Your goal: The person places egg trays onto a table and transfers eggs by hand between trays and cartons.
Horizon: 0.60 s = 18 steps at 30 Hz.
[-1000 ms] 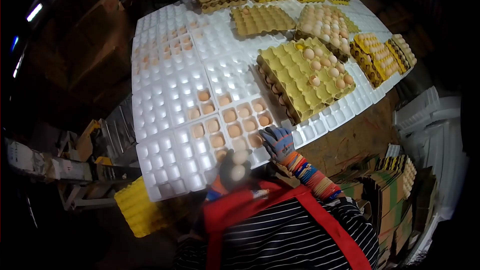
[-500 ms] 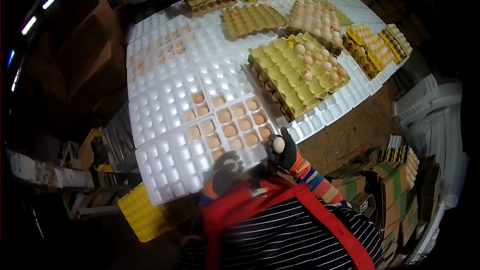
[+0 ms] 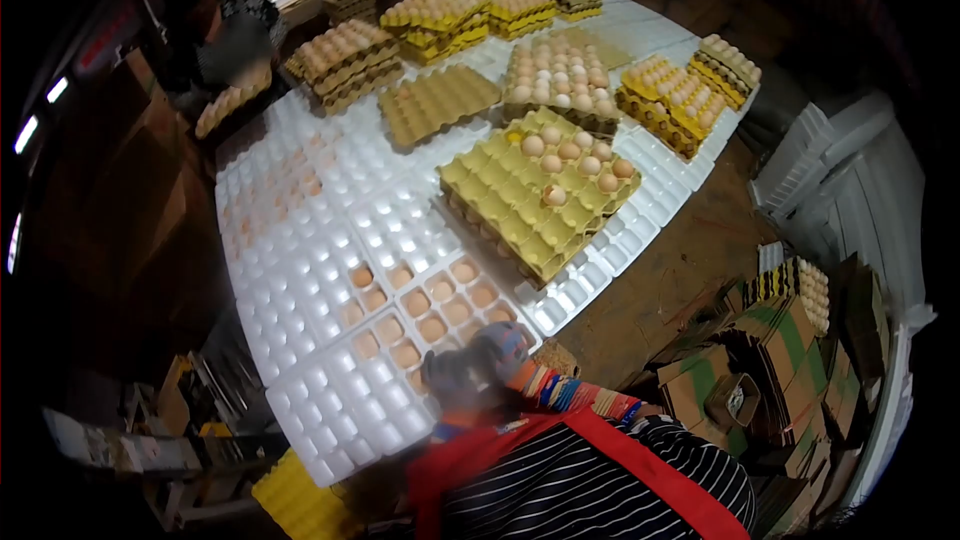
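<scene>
My gloved left hand (image 3: 455, 377) and gloved right hand (image 3: 503, 348) are close together over the near edge of a white foam tray (image 3: 325, 400). Motion smears both, so their fingers and anything in them cannot be made out. Just beyond them, brown eggs (image 3: 431, 327) sit singly in the square cups of the foam trays. A yellow-green pulp egg tray (image 3: 500, 202) rests on a stack farther off to the right. Several eggs fill its far right part, and one egg (image 3: 554, 196) near its middle looks cracked.
Stacked egg trays (image 3: 345, 60) line the far side of the table, with more stacks (image 3: 672, 100) at right. Behind the far left edge stands another person (image 3: 225, 35) beside a tray of eggs (image 3: 233, 103). Folded cardboard boxes (image 3: 780, 350) lie at lower right, a yellow tray (image 3: 300, 500) at lower left.
My right hand, which held an egg beside the foam tray, has moved left to my left hand; that egg no longer shows. The camera view has shifted, bringing the other person into sight.
</scene>
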{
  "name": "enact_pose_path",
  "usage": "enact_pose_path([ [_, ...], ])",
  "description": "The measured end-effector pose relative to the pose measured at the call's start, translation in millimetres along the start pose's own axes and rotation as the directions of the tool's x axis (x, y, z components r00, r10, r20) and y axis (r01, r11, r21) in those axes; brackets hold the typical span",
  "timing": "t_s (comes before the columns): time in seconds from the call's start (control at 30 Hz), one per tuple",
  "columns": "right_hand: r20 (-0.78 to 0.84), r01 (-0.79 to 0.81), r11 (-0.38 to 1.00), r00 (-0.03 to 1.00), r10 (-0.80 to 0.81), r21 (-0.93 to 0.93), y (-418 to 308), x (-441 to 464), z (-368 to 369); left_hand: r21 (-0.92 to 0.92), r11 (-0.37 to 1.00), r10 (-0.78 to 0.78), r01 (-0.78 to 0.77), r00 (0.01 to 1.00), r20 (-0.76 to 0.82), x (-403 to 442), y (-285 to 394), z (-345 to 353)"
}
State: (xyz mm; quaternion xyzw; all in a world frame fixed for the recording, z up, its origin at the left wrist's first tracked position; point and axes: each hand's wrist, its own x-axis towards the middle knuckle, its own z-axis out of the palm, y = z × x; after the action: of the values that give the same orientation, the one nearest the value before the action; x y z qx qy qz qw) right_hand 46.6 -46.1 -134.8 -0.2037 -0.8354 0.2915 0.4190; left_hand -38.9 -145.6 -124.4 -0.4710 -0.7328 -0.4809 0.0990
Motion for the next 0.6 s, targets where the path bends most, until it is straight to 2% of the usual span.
enact_pose_path([
  [0.07,0.047,0.018,0.999,0.999,-0.016,-0.034,15.1,-15.5,11.8,-0.259,0.945,-0.218,0.199,0.975,-0.047,-9.4,-10.6,5.1],
  [0.13,0.037,-0.036,0.999,0.999,0.035,0.021,5.6,-4.7,-4.9,-0.490,0.786,-0.444,0.378,0.896,-0.021,-19.7,-24.0,8.6],
  [0.17,0.085,-0.160,0.979,0.985,0.150,0.126,-4.6,6.4,-21.2,-0.589,0.671,-0.547,0.450,0.837,0.015,-20.1,-31.0,11.2],
  [0.23,-0.052,-0.071,0.977,0.995,0.083,0.200,-3.6,27.8,-55.9,-0.467,0.797,-0.376,0.383,0.920,0.112,-7.4,-53.4,4.4],
  [0.27,-0.089,-0.056,0.973,0.993,0.078,0.225,1.5,46.1,-84.0,-0.623,0.641,-0.495,0.448,0.862,0.111,22.6,-22.2,0.1],
  [0.3,-0.123,-0.040,0.967,0.990,0.073,0.253,9.9,66.6,-113.2,-0.681,0.610,-0.477,0.406,0.874,0.094,52.5,3.2,-1.4],
  [0.37,-0.148,0.016,0.992,0.988,-0.035,-0.129,39.8,125.0,-174.8,-0.605,0.644,-0.494,0.468,0.859,0.138,95.2,17.5,16.4],
  [0.4,-0.130,-0.003,0.979,0.991,-0.024,-0.203,66.5,151.7,-196.9,-0.223,0.955,-0.190,0.196,0.981,0.046,130.1,40.7,21.7],
  [0.43,-0.107,-0.016,0.961,0.994,-0.014,-0.275,93.7,177.4,-212.8,0.218,0.964,0.130,-0.150,0.986,0.105,166.5,64.6,31.4],
  [0.5,0.152,-0.014,0.875,0.983,0.100,-0.483,139.2,226.9,-227.9,0.124,0.986,0.086,-0.109,0.981,0.175,217.7,83.0,83.0],
  [0.57,0.417,0.000,0.848,0.870,0.261,-0.530,156.9,269.6,-222.7,0.267,0.945,0.140,-0.187,0.972,0.187,254.8,81.1,146.7],
  [0.6,0.565,0.113,0.851,0.791,0.236,-0.513,170.3,283.8,-215.6,0.370,0.914,0.069,-0.165,0.963,0.259,271.7,74.8,176.6],
])
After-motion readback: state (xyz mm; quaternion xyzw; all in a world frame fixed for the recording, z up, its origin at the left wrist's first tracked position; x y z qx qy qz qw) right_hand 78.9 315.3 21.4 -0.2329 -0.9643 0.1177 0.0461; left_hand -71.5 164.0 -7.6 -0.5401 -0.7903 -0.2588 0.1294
